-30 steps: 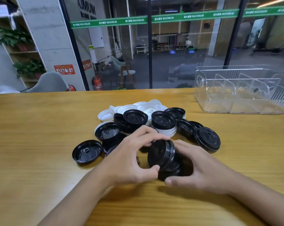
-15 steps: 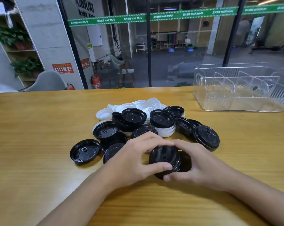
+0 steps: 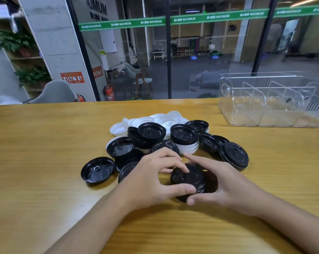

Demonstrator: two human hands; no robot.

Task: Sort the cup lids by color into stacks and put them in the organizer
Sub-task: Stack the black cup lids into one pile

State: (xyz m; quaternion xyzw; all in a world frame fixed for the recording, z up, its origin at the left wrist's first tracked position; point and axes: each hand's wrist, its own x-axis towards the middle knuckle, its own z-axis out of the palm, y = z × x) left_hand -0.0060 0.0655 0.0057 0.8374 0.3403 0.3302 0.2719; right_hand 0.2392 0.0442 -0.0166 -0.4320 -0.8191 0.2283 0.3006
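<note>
A short stack of black lids (image 3: 193, 180) lies flat on the wooden table (image 3: 45, 198) between my hands. My left hand (image 3: 151, 182) grips the stack from the left, thumb at its front edge and fingers curled over its top. My right hand (image 3: 226, 186) cups it from the right, thumb at the front, index finger stretched over the back. Behind them lies a loose pile of black lids (image 3: 149, 132) and white lids (image 3: 160, 118). One black lid (image 3: 98, 171) lies upside down, apart at the left. The clear organizer (image 3: 265, 118) stands at the far right.
A glass wall runs along the table's far edge. Another black lid (image 3: 233, 155) lies top up at the pile's right end. Bare wood stretches to the left and in front of my arms.
The top black lid, held tilted on edge a second ago, now lies flat on the stack. Both hands have closed in round the stack.
</note>
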